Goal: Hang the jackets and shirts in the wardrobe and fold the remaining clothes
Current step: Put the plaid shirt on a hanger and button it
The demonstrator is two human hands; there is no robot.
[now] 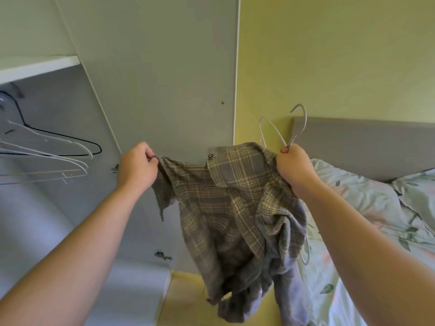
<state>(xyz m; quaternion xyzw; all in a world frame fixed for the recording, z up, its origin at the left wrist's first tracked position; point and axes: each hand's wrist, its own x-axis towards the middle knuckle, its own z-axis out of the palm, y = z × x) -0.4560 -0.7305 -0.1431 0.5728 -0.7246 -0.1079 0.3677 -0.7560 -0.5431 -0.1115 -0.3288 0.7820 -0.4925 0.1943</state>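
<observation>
Shirt: one plaid shirt (237,208), grey with yellow lines, held up in the air just right of the open wardrobe (150,90), its lower part hanging loose.
Hangers in hand: one white hanger (286,130), hook up, just above the shirt.
Hangers in wardrobe: several, white and one black (47,151), left of the shirt; exact number unclear.
Left hand (137,167): raised, arm stretched forward, fingers pinched tight on the shirt's left edge.
Right hand (295,167): raised level with the left, fingers clamped on the shirt's right shoulder and the hanger together.
Bed (367,208): one, floral cover, right of the shirt.
</observation>
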